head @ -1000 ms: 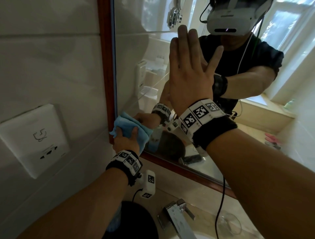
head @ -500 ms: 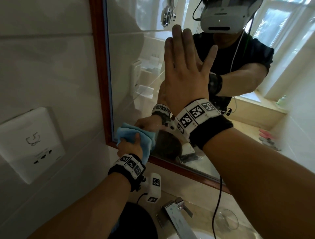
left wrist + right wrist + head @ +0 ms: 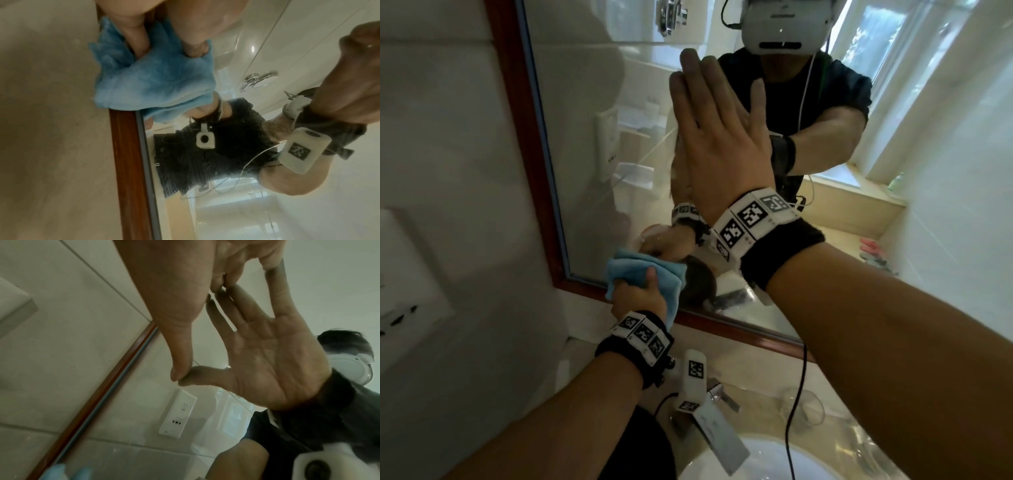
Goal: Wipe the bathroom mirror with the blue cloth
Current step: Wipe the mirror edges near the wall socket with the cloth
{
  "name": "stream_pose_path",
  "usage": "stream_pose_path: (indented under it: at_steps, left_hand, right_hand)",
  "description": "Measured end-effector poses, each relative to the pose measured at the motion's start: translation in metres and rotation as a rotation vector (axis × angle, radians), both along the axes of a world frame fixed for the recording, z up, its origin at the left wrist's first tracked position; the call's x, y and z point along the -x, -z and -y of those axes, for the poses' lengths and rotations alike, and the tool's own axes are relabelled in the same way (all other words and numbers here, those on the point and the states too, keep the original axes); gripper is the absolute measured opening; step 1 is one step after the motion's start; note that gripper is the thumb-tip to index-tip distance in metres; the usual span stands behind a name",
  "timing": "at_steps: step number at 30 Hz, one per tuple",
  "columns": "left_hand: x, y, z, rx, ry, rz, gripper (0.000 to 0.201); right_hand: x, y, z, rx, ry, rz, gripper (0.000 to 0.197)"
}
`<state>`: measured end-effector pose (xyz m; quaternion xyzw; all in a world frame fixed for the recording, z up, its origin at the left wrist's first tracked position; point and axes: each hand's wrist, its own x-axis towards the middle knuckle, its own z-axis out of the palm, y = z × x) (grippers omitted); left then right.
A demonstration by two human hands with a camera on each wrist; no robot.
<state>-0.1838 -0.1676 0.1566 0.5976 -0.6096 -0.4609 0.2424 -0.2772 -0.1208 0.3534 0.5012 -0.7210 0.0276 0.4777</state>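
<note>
The mirror (image 3: 599, 144) has a red-brown wooden frame (image 3: 517, 113). My left hand (image 3: 638, 296) grips a bunched blue cloth (image 3: 635, 270) and presses it on the glass at the lower left corner, over the bottom frame edge. In the left wrist view the blue cloth (image 3: 152, 78) is wrapped under my fingers (image 3: 135, 34) beside the frame (image 3: 127, 162). My right hand (image 3: 717, 137) lies flat on the glass higher up, fingers straight and together. In the right wrist view the fingertips (image 3: 179, 373) touch their own reflection.
A white wall socket (image 3: 400, 291) sits on the tiles left of the mirror. Below are a chrome tap (image 3: 717, 431), a white basin (image 3: 774, 459), a clear glass (image 3: 803, 407) and a black cable (image 3: 796, 404) hanging from my right wrist.
My left hand has slid the cloth down and to the right along the glass, from the left frame edge to the bottom corner. The right hand stays flat on the mirror.
</note>
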Motion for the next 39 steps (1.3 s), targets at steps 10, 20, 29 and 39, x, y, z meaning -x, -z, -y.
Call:
stream_pose_path:
  at_steps: [10,20,29,39]
  left_hand:
    - [0.023,-0.001,-0.034,-0.068,-0.036,0.004,0.07]
    - [0.033,0.001,-0.061,-0.081,-0.032,-0.071,0.07]
    - [0.01,-0.002,-0.016,-0.119,-0.069,-0.152,0.07]
    - [-0.03,-0.019,0.058,-0.066,-0.174,-0.309,0.079]
  right_hand:
    - [0.026,0.022,-0.043,0.036,-0.143,-0.009,0.078]
    - [0.027,0.024,-0.063,0.058,-0.178,0.007,0.087]
    - [0.016,0.013,-0.06,-0.221,0.118,0.124,0.081]
    - [-0.03,0.007,-0.015,-0.215,0.023,0.146,0.091]
